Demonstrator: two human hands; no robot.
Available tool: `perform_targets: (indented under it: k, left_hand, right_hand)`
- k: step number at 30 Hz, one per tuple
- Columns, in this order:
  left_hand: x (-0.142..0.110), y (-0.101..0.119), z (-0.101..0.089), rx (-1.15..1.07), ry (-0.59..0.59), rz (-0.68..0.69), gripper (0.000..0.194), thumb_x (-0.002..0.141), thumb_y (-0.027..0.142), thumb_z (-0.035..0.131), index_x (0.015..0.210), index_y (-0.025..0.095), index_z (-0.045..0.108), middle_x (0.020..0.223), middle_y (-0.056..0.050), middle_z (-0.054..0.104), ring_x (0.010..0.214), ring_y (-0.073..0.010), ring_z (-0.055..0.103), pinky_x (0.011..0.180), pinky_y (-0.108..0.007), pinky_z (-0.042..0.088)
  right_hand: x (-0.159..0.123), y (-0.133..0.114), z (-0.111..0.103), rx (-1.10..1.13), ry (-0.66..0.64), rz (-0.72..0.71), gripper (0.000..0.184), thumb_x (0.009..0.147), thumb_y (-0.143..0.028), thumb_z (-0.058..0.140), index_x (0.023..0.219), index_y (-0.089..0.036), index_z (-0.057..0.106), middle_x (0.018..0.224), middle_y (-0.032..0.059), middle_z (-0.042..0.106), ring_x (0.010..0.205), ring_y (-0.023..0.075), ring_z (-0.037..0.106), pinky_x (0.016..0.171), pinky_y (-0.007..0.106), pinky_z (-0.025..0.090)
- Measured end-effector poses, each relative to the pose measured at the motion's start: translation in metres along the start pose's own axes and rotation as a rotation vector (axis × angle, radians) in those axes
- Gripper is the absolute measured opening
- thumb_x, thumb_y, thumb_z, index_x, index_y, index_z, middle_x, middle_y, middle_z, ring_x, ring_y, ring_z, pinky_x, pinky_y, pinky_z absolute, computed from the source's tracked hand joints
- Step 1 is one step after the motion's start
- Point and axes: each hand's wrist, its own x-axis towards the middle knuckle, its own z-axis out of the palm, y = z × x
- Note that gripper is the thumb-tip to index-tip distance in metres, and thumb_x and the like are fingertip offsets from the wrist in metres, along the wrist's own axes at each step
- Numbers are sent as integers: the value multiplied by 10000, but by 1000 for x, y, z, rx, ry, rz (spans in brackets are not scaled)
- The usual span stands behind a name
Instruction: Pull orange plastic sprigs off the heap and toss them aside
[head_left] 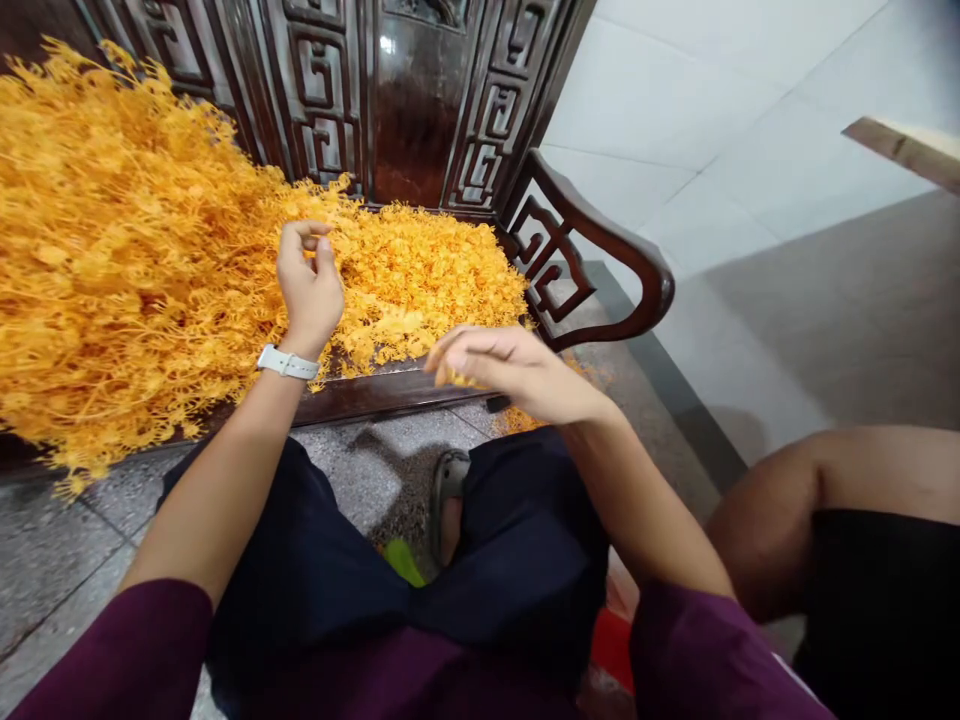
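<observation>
At twelve o'clock over the heap of orange dried sprigs (pixel 405 280), the left hand (pixel 310 285) curls loosely, its grasp unclear, while the right hand (pixel 510 370) pinches a small orange tuft (pixel 454 378).

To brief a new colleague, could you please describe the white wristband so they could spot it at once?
Find the dark carved bench piled with orange sprigs. Over them is the left hand. The white wristband circles its wrist, the only band on either arm.

glossy dark wood bench (pixel 420 120), matt orange sprigs (pixel 427 280), speckled stone floor (pixel 52 570)
</observation>
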Motion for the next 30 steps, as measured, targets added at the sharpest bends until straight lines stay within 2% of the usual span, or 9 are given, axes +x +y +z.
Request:
perform_targets:
  k: [2,5,8,12,15,18,22,25,30]
  left_hand:
    - [4,-1,8,43,122,10,284,1041,498,492,1141,250,589,1191,-126,640,1152,-268,606,914,-391,543]
    - [8,-2,15,30,96,-2,284,1022,506,520,1128,254,600,1252,-143,632,1191,-289,587,920,-412,535]
    - [4,0,21,71,93,29,264,1045,461,480,1133,247,608,1226,-143,628,1155,-283,596,936,-426,523]
    - [-11,9,29,237,-21,158,225,1040,331,472,1059,259,684,1085,-134,613,1091,-293,597,945,-462,495]
    - [-24,17,35,402,-174,258,247,1010,289,502,937,245,734,1098,-147,575,1034,-306,594,868,-487,470]
    - [-28,20,40,485,-191,269,316,1025,290,480,788,217,676,1113,-130,568,976,-272,602,750,-435,422]
    - [-23,24,44,484,-93,254,356,1006,279,507,658,204,512,1008,-107,563,930,-233,586,712,-401,396]
    - [-22,27,46,472,-36,250,322,967,259,525,651,212,481,931,-96,531,874,-227,558,711,-398,420]
    - [-31,20,45,445,-108,205,299,826,114,584,593,200,418,845,-79,483,729,-182,458,650,-360,363]
  right_hand:
    - [-4,-4,6,-298,-166,-92,229,1039,-268,531,883,-207,687,1124,87,707,1056,223,607,985,418,479]
    - [-13,0,9,-558,-146,-173,232,1035,-149,474,879,-199,639,1274,131,656,1214,270,531,1063,473,410]
    - [-27,19,-5,-439,48,-205,220,1050,-185,470,900,-207,629,1260,130,617,1226,260,538,1053,457,430]
    - [-41,52,-48,-25,459,-127,285,1049,-391,557,824,-225,614,857,34,583,799,172,552,762,339,484]
    - [-45,60,-78,259,662,-65,331,995,-431,651,755,-219,564,794,8,504,656,123,443,596,275,410]
    - [-46,51,-87,317,712,-100,367,975,-395,697,706,-208,530,780,5,463,658,108,442,578,253,395]
    - [-52,29,-76,233,707,-199,358,1001,-420,672,728,-203,593,784,11,483,720,124,519,627,274,428]
    - [-57,16,-68,114,727,-294,332,1022,-393,641,742,-215,623,799,26,522,755,148,531,687,323,430]
    - [-50,7,-61,-12,764,-433,297,1016,-388,633,760,-239,616,764,36,514,702,178,484,661,365,400]
